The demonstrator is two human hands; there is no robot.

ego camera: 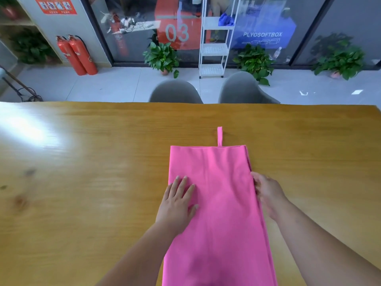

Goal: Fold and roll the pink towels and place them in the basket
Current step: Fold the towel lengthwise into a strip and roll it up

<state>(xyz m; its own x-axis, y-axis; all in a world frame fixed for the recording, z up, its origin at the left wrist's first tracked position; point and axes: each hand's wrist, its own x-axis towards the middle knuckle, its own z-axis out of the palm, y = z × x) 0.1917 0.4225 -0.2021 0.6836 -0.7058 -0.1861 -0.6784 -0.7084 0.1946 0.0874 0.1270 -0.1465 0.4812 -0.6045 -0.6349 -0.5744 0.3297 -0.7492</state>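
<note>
Pink folded cloth towel (218,203): plain hot pink, hanging loop (219,136) same pink. Long wooden table (82,162): honey-yellow w/ brown grain streaks + dark knots. Two rounded plastic chairs (175,91): grey. Two metal fire extinguishers (78,54): red. Tall wire shelf rack (214,50): white. Leafy potted plants (162,56): green.

Office, glass partition (185,27), fire extinguishers (77,55)

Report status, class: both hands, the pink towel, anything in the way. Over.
Left hand flat on pink towel, fingers straight. Right hand holds its right edge. Towel folded lengthwise on table, not yet rolled. Nothing in the way.
</note>
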